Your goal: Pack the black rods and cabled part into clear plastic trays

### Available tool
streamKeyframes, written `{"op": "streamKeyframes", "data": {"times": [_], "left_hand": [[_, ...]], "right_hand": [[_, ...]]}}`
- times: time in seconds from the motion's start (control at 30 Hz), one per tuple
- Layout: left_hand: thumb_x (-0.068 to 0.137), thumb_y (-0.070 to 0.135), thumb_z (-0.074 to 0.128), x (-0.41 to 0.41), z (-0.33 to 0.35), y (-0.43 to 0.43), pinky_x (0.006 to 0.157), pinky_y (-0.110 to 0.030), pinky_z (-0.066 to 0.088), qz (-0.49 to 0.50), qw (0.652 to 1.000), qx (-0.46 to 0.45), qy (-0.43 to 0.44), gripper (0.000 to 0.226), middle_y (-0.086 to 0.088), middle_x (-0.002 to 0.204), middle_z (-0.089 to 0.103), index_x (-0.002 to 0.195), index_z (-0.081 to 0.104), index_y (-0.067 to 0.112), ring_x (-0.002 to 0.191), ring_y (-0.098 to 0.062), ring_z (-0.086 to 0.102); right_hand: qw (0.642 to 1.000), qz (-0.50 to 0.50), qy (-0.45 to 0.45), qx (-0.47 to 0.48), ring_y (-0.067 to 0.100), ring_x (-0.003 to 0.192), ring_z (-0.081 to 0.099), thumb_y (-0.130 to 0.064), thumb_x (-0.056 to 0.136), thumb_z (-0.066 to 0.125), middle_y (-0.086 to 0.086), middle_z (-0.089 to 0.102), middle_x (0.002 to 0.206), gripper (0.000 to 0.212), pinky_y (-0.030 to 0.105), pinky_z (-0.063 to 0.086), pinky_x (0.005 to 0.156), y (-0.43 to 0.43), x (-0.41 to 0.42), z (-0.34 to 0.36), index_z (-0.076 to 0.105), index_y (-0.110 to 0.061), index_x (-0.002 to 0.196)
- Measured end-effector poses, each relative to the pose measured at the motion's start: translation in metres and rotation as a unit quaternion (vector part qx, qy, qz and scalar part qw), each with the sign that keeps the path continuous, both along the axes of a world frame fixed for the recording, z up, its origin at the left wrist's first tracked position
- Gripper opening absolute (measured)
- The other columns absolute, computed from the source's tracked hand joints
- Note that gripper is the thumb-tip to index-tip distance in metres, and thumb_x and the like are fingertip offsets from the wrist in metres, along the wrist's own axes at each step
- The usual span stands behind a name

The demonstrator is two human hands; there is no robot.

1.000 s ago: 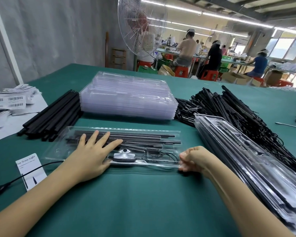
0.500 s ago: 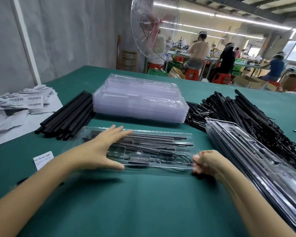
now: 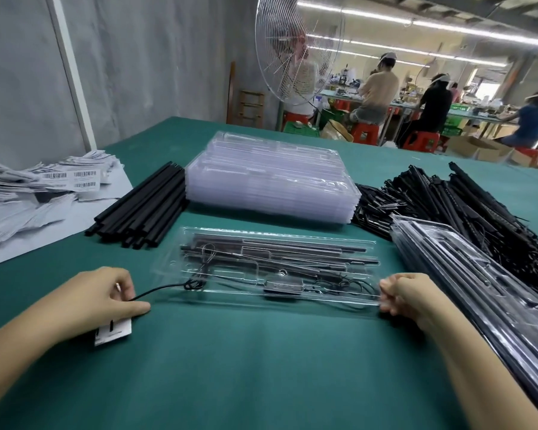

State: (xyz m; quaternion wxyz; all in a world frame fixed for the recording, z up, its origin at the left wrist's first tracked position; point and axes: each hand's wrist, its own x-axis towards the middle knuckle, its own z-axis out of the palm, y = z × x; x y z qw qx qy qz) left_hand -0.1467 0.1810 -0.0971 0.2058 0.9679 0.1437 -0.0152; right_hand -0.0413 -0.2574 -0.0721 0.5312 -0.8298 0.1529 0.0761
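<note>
Between the hands, on green felt, lies the tray (image 3: pixel 271 268), long axis left to right. Left hand (image 3: pixel 106 297) pinches the cable (image 3: pixel 165 288) trailing out its left end; right hand (image 3: pixel 407 294) curls tight on the right edge. Clear lid, rods (image 3: pixel 292 248) and cabled part (image 3: pixel 282 287) inside.

Filled tray (image 3: pixel 261 268) before tray stack (image 3: pixel 271 178), rods (image 3: pixel 143 209) left.

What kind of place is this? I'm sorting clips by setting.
Most likely a factory packing floor: a stack of empty clear trays, loose black rods in bulk on a green table, and other workers seated at benches behind.
</note>
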Motion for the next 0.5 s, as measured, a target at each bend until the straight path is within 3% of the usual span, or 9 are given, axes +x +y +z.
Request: {"op": "streamKeyframes", "data": {"times": [0.1, 0.23, 0.3, 0.4, 0.5], "left_hand": [[0.068, 0.056, 0.074, 0.009, 0.004, 0.008, 0.055, -0.026, 0.044, -0.038, 0.997, -0.072, 0.016, 0.024, 0.007, 0.055, 0.064, 0.065, 0.065, 0.034, 0.046, -0.006, 0.051], [0.046, 0.07, 0.074, 0.023, 0.026, 0.03, 0.055, -0.025, 0.04, -0.035, 0.981, -0.193, 0.0, 0.055, -0.003, 0.055, 0.064, 0.065, 0.07, 0.018, 0.048, -0.01, 0.052], [0.047, 0.064, 0.081, 0.035, 0.033, 0.037, 0.048, -0.023, 0.037, -0.019, 0.973, -0.229, 0.021, 0.055, -0.008, 0.054, 0.058, 0.064, 0.067, 0.013, 0.045, -0.016, 0.048], [0.064, 0.042, 0.083, 0.054, 0.04, 0.039, 0.04, -0.017, 0.031, 0.003, 0.983, -0.184, 0.009, 0.03, -0.006, 0.05, 0.055, 0.063, 0.069, 0.016, 0.037, -0.014, 0.04], [0.07, 0.028, 0.083, 0.07, 0.038, 0.029, 0.049, -0.021, 0.036, 0.015, 0.988, -0.128, -0.084, 0.02, 0.001, 0.053, 0.064, 0.06, 0.071, 0.016, 0.044, -0.013, 0.047]], "right_hand": [[1.0, -0.005, -0.01, -0.021, 0.016, 0.035, 0.047, 0.003, 0.096, 0.044, 0.013, 0.047, 0.055, 0.033, 0.014, 0.029, 0.028, -0.004, 0.001, -0.002, 0.047, -0.001, 0.063], [0.999, 0.007, -0.018, -0.028, 0.01, 0.028, 0.047, 0.002, 0.096, 0.044, 0.014, 0.048, 0.056, 0.032, 0.014, 0.029, 0.028, -0.006, 0.003, -0.005, 0.047, -0.001, 0.064], [0.999, 0.011, -0.022, -0.028, 0.01, 0.029, 0.047, 0.001, 0.096, 0.045, 0.013, 0.048, 0.056, 0.031, 0.014, 0.029, 0.028, -0.007, 0.003, -0.005, 0.047, -0.001, 0.065], [0.999, 0.016, -0.023, -0.023, 0.011, 0.03, 0.047, 0.0, 0.097, 0.045, 0.013, 0.048, 0.057, 0.03, 0.014, 0.03, 0.028, -0.007, 0.002, -0.005, 0.048, 0.0, 0.066], [0.999, 0.018, -0.024, -0.023, 0.012, 0.031, 0.048, 0.0, 0.097, 0.045, 0.013, 0.047, 0.057, 0.031, 0.015, 0.031, 0.028, -0.008, 0.003, -0.006, 0.047, -0.001, 0.066]]}}
